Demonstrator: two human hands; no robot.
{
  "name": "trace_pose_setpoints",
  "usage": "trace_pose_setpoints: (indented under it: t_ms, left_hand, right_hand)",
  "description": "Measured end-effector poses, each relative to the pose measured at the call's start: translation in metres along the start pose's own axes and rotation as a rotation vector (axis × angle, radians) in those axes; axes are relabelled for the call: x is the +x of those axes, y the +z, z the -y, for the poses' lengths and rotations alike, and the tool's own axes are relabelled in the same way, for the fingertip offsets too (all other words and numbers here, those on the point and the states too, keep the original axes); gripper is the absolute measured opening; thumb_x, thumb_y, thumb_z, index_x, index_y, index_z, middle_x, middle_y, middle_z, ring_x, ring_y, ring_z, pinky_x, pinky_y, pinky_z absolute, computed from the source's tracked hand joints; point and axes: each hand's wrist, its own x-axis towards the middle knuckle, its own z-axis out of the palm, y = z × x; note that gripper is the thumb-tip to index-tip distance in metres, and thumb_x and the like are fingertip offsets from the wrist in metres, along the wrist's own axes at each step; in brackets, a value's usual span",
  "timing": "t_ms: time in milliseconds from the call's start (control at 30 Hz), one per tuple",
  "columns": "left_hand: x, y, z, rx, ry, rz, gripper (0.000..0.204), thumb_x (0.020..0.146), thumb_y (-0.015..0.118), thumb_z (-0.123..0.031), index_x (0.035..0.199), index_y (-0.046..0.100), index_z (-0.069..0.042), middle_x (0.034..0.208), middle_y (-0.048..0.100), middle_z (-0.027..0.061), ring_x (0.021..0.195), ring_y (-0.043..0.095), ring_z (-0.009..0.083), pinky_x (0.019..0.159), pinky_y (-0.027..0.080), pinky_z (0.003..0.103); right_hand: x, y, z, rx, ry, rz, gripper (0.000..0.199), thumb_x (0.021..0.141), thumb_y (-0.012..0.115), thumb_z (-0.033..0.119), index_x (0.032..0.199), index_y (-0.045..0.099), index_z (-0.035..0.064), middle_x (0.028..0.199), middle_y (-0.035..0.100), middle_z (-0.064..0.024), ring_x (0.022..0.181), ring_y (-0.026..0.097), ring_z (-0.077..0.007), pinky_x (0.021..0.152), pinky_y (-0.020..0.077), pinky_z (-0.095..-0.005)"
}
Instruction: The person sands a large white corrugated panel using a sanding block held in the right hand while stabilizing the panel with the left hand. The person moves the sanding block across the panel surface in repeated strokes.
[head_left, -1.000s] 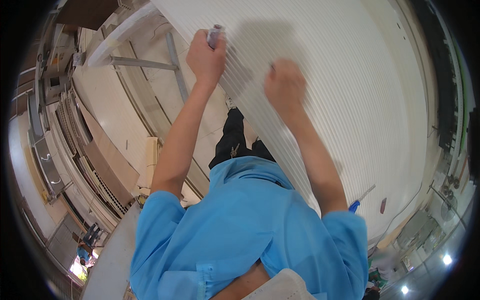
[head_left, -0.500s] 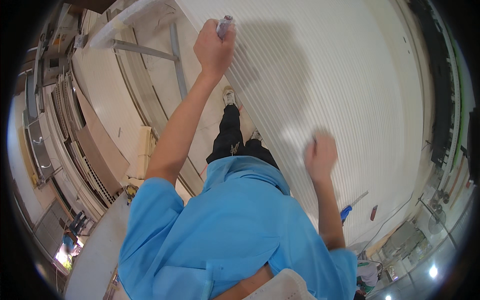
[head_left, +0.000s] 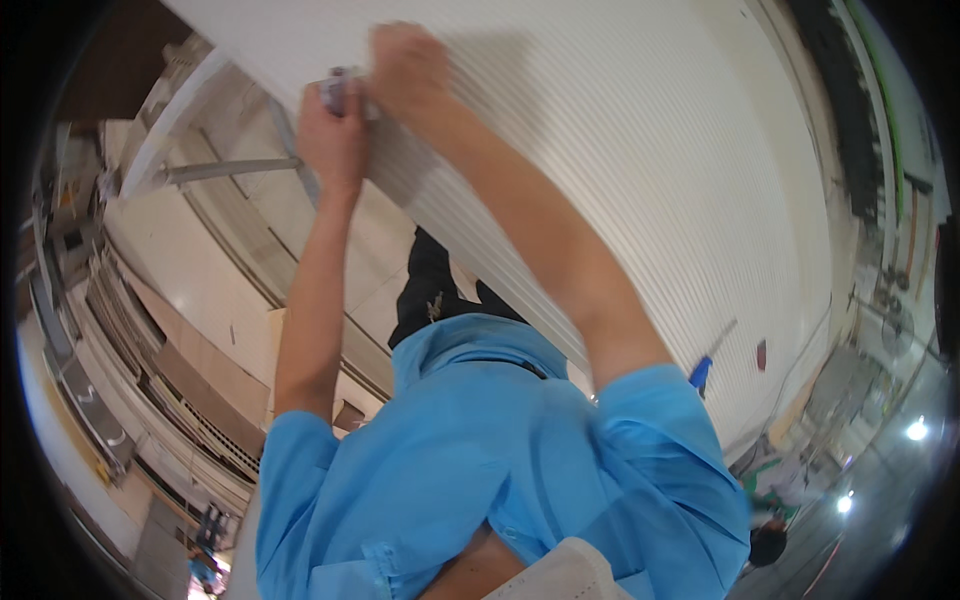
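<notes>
My left hand [head_left: 333, 140] is closed around a small silvery-clear bundle [head_left: 338, 92], perhaps wrapped in plastic. It is at the near-left edge of a large white ribbed panel [head_left: 640, 200]. Just right of it, over the panel, is my right hand [head_left: 412, 68]. That hand is blurred, its fingers look curled, and whatever they hold cannot be made out. The two hands are close together, and blur hides whether they touch.
A blue-handled tool with a thin blade [head_left: 702, 372] and a small red object [head_left: 761, 355] lie on the panel's right part. Left of the panel stands a grey metal frame bar [head_left: 235, 168]. Stacked boards [head_left: 150, 345] line the far left. Another person [head_left: 770, 540] is at lower right.
My right hand has swung from the panel's right side up and left to beside my left hand. My left hand has shifted left and slightly down in view, still holding the bundle.
</notes>
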Motion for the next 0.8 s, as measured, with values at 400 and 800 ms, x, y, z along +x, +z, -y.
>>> trace_pose_setpoints:
  t_ms: [400, 800]
  left_hand:
    - [-0.002, -0.005, -0.006, 0.005, -0.047, 0.048, 0.036, 0.094, 0.068, -0.038, 0.089, 0.059, -0.003, 0.077, 0.064, 0.0126, 0.074, 0.063, 0.033, 0.071, 0.048, 0.045]
    - [-0.002, -0.007, -0.013, -0.063, -0.098, 0.083, 0.035, 0.094, 0.07, -0.035, 0.088, 0.058, -0.002, 0.075, 0.063, 0.0111, 0.07, 0.06, 0.028, 0.067, 0.048, 0.042]
  right_hand:
    - [-0.333, -0.237, -0.065, -0.211, 0.204, 0.01, 0.009, 0.087, 0.06, 0.003, 0.095, 0.064, 0.0028, 0.091, 0.062, -0.0176, 0.086, 0.06, -0.0379, 0.077, 0.0498, -0.0496]
    - [-0.285, -0.215, -0.075, -0.119, 0.252, -0.006, 0.013, 0.086, 0.064, 0.003, 0.099, 0.063, 0.0042, 0.09, 0.061, -0.0153, 0.083, 0.058, -0.0365, 0.074, 0.0485, -0.0465]
